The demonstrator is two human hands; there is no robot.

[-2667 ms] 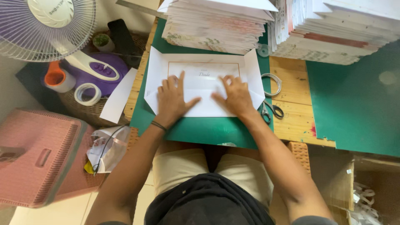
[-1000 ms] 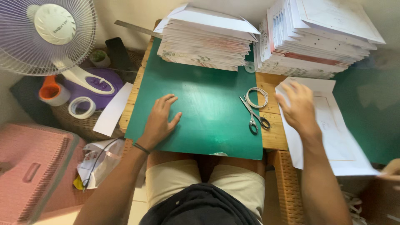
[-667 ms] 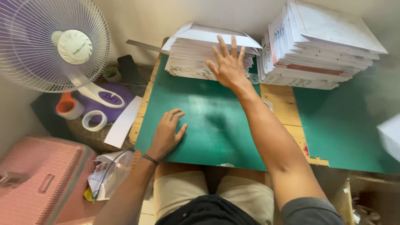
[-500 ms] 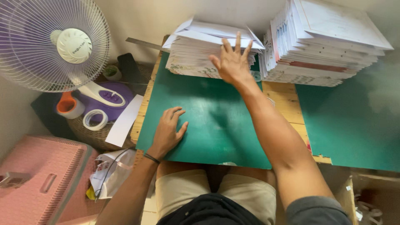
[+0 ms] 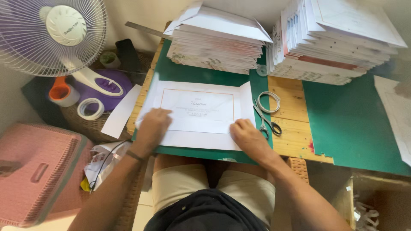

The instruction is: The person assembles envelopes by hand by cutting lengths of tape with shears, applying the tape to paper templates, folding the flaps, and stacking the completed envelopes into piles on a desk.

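A white unfolded paper sheet with side flaps and an orange-framed printed panel lies flat on the green cutting mat. My left hand presses on its lower left edge, fingers curled down. At the sheet's lower right corner my right hand rests with its fingers bent on the paper. Behind the sheet stands a tall stack of folded white envelopes.
A second tall paper stack stands at the back right, above another green mat. Scissors and a tape ring lie on the wooden table. To the left: a fan, tape rolls, a pink plastic stool.
My right hand reached to the envelope stack and came back; a white sheet now lies on the mat that was bare. Both hands have come down onto its lower edge.
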